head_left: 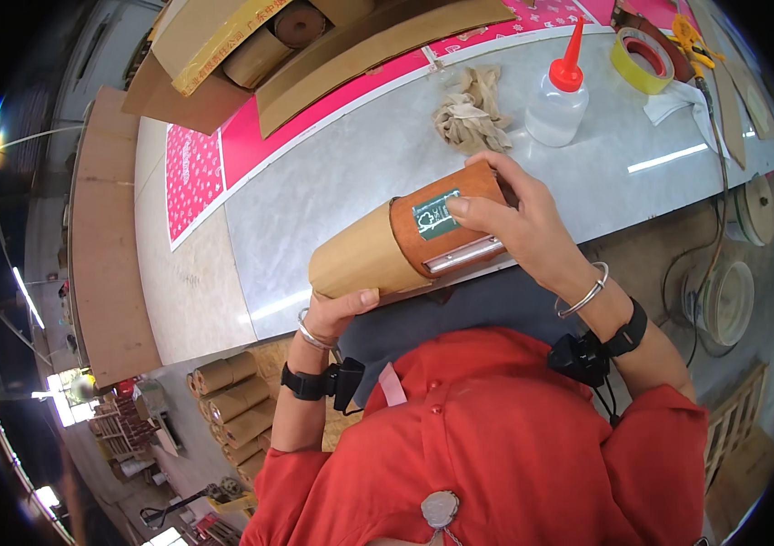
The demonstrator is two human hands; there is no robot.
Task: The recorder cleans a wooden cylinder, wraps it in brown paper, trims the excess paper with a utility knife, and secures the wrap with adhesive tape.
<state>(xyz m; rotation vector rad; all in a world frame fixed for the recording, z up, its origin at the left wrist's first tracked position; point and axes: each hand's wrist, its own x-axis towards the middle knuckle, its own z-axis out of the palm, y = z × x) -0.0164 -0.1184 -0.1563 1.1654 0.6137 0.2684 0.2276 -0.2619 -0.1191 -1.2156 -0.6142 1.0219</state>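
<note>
Above the front edge of the table I hold an orange-brown cylinder, tilted up toward the right. Its left part sits inside a kraft paper sleeve. A green label shows on the cylinder's side, and a shiny silver strip runs along its near side. My right hand is closed around the cylinder's right end, thumb on the label's edge. My left hand grips the sleeve's lower left end from below; its thumb shows, while its other fingers are hidden behind the paper.
Beyond the cylinder lie a crumpled beige cloth and a clear bottle with a red nozzle. Yellow tape and yellow-handled scissors are at the far right. An open cardboard box stands far left. Kraft-wrapped cylinders are stacked below.
</note>
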